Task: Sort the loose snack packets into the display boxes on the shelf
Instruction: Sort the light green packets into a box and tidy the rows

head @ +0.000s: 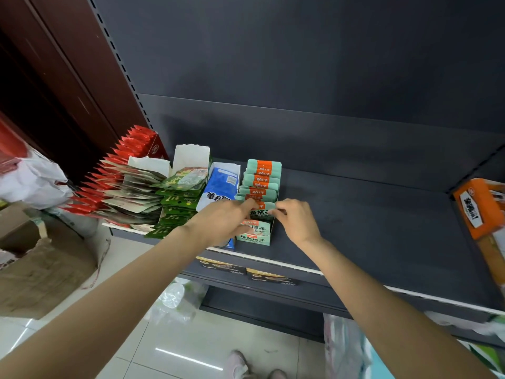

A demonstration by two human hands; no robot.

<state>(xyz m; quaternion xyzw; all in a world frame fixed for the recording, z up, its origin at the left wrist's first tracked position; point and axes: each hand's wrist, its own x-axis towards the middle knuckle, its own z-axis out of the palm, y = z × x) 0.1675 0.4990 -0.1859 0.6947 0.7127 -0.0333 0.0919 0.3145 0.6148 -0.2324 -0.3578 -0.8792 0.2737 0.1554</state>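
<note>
Dark matte metal shelf [369, 214] carries a row of cardboard display boxes at its left end; the mint-green box [254, 237] holds flat, glossy mint-and-orange packets [262, 177] standing upright in a file. Left hand [226, 217] reaches over the box front, fingers curled onto the front packets; right hand [296, 218] pinches the edge of the nearest packet at the box's right side. Beside it stand a blue-and-white box [221, 187], green pouches [180, 192] and red foil packets [120, 162].

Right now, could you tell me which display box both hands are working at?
The mint-green box with orange-striped packets, rightmost in the row; both hands touch its front packets.
</note>
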